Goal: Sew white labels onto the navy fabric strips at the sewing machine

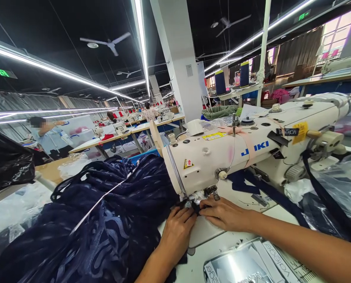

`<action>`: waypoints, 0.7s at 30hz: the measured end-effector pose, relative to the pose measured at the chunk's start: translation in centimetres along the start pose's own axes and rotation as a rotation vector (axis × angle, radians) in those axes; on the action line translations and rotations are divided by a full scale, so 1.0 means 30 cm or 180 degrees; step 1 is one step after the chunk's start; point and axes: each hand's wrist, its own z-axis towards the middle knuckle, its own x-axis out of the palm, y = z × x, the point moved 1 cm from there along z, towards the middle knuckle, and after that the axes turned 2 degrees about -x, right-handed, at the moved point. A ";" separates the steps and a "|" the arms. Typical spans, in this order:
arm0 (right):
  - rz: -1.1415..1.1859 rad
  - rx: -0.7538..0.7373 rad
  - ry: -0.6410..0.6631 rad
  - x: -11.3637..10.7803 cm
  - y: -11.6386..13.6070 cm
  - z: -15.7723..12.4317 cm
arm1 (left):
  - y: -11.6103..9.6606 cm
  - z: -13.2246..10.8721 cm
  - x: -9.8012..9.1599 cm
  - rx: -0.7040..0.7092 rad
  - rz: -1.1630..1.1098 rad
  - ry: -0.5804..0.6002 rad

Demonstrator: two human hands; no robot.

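Observation:
A white JUKI sewing machine [199,157] stands in front of me, its presser foot [188,203] low over the bed. My left hand [178,228] lies just left of the foot, fingers together on dark navy fabric [196,207]. Close on the right, my right hand [225,214] grips the same fabric, fingertips near the needle area. Between the hands only a small part of the cloth shows; my fingers hide the rest. A large heap of navy lace garments [104,224] spreads to the left, with a pale strip [101,198] across it.
A shiny label-covered plate [246,263] lies at the front of the table. Navy strips [277,198] run behind my right arm, near clear plastic [340,188]. Navy thread cones [220,82] stand at the back. A person [50,137] is at the far left; black plastic [8,157] hangs nearby.

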 end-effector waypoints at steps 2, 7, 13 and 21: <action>0.0018 -0.0032 0.0028 -0.003 0.003 -0.001 | -0.002 -0.010 -0.007 -0.0040 0.0010 0.0110; 0.0042 -0.0056 0.0061 -0.001 0.001 -0.001 | -0.006 -0.017 -0.019 -0.0151 -0.0038 0.0295; 0.0011 -0.0057 0.0001 0.006 -0.001 0.003 | -0.002 -0.017 -0.019 -0.0203 -0.0032 0.0327; -0.0136 -0.0004 -0.0025 0.025 -0.002 0.001 | 0.006 -0.025 -0.016 -0.0286 -0.0026 0.0531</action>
